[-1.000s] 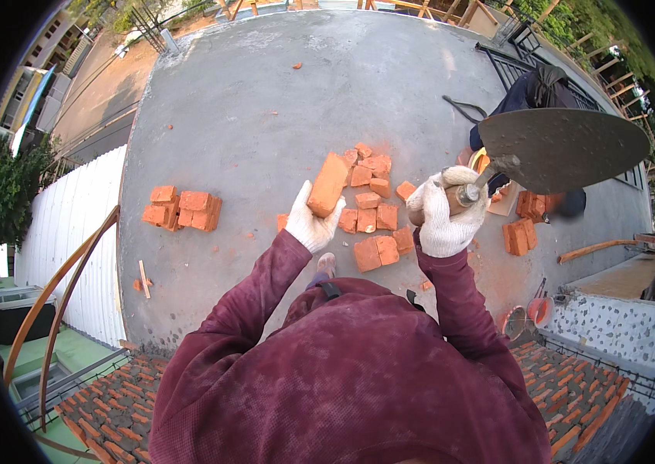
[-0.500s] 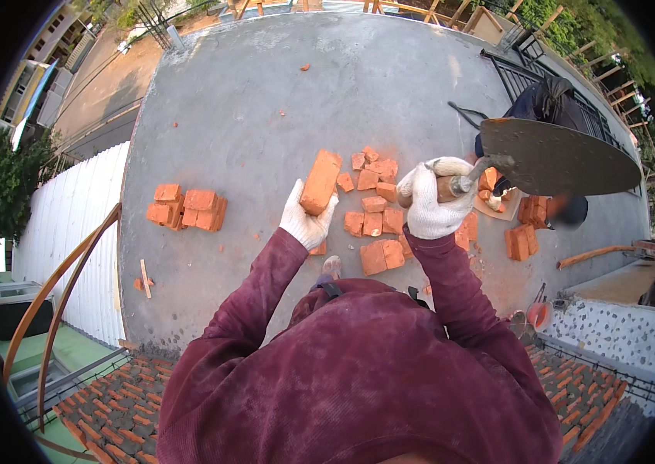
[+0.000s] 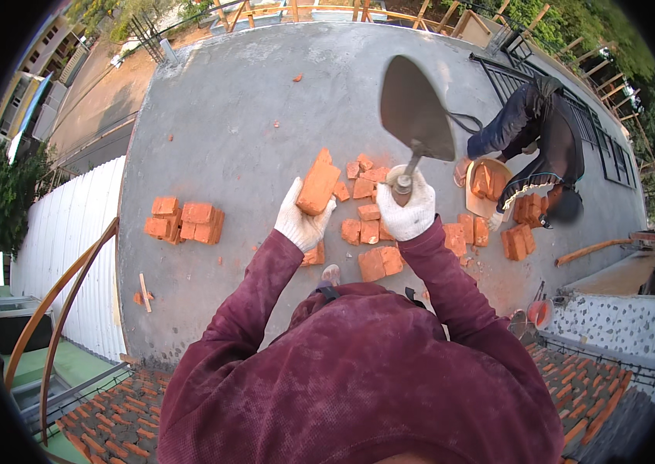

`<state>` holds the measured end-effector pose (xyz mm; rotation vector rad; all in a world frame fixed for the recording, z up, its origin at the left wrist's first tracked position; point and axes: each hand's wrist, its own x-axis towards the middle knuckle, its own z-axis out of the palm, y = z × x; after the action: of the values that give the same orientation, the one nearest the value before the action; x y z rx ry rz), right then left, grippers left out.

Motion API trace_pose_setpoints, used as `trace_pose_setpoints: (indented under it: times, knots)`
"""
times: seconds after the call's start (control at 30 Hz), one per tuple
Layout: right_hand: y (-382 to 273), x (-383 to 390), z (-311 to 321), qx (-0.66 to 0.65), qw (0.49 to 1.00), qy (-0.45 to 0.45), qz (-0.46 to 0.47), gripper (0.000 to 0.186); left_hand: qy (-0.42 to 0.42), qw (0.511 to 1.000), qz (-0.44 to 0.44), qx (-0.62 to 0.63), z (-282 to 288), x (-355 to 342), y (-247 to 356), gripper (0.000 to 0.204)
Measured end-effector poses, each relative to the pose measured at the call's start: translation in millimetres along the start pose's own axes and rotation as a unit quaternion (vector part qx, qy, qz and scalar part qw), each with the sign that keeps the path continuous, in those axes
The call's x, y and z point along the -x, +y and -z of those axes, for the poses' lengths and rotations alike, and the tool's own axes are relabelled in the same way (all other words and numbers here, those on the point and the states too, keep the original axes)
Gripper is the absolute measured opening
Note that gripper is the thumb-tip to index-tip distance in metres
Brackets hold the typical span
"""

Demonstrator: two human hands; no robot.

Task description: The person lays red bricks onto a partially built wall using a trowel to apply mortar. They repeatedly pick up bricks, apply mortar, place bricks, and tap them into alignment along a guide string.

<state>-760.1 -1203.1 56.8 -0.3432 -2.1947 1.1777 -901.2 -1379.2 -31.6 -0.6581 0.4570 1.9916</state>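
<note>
- Our gloved left hand (image 3: 302, 223) grips a rough orange brick (image 3: 318, 185), tilted, above the concrete slab's (image 3: 227, 116) middle.
- Our right hand (image 3: 407, 209) clenches a trowel (image 3: 414, 108), blade raised.
- The brick's far end looks chipped, perhaps.

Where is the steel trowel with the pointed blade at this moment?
In the head view, the steel trowel is raised in the gloved right hand, right of the orange brick held by the left hand.
</note>
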Motion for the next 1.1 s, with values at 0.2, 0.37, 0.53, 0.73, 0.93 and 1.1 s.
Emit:
trace_pose_setpoints:
  times: [0.2, 0.37, 0.53, 0.73, 0.93, 1.1]
  knots:
    - [39, 20, -1, 0.194, 0.972, -0.127, -0.038, 0.058, -0.036, 0.999, -0.007, -0.026, 20, 3, 9, 0.049]
    - [-46, -9, 8, -0.265, 0.949, 0.134, -0.107, 0.021, -0.066, 0.997, -0.007, -0.046, 34, 1, 14, 0.05]
    - [64, 54, -17, 0.204, 0.952, -0.213, -0.086, 0.04, -0.03, 0.993, -0.034, -0.11, 31, 0, 7, 0.047]
    - [-38, 0, 17, -0.081, 0.991, 0.033, -0.101, 0.022, -0.02, 0.99, -0.051, -0.126, 62, -4, 12, 0.048]
    - [62, 75, -16, 0.183, 0.943, -0.233, -0.153, 0.037, 0.01, 0.989, -0.036, -0.144, 53, -12, -1, 0.049]
    - [-14, 19, 13, -0.005, 0.988, -0.028, -0.148, 0.02, -0.002, 0.981, -0.045, -0.188, 60, -6, -1, 0.05]
